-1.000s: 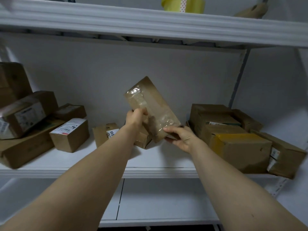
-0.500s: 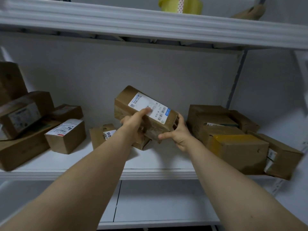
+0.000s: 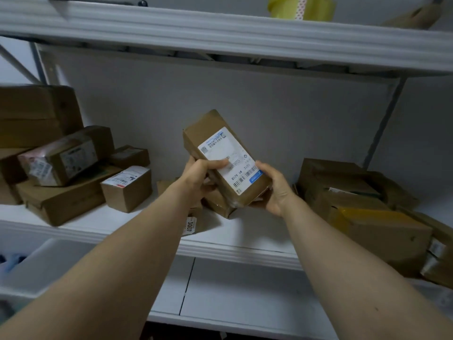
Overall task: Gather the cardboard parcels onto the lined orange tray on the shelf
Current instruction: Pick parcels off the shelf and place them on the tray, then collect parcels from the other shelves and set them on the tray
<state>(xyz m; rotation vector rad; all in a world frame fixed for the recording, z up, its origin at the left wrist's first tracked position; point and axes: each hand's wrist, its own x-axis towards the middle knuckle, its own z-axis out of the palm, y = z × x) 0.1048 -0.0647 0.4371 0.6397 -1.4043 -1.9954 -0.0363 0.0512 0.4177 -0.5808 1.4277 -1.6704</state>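
Note:
A long cardboard parcel with a white shipping label facing me is held tilted above the middle shelf. My left hand grips its left side, thumb on the label. My right hand cups its lower right end. Below it another small parcel lies on the shelf, and one with a "3007" tag is partly hidden by my left forearm. No orange tray is in view.
A stack of parcels fills the shelf's left side, with a small labelled box in front. More boxes crowd the right. The upper shelf carries a yellow roll. A lower shelf shows below.
The parcel has been turned over in both hands so that its label faces me, then tilted more upright. The camera view has shifted slightly right and closer.

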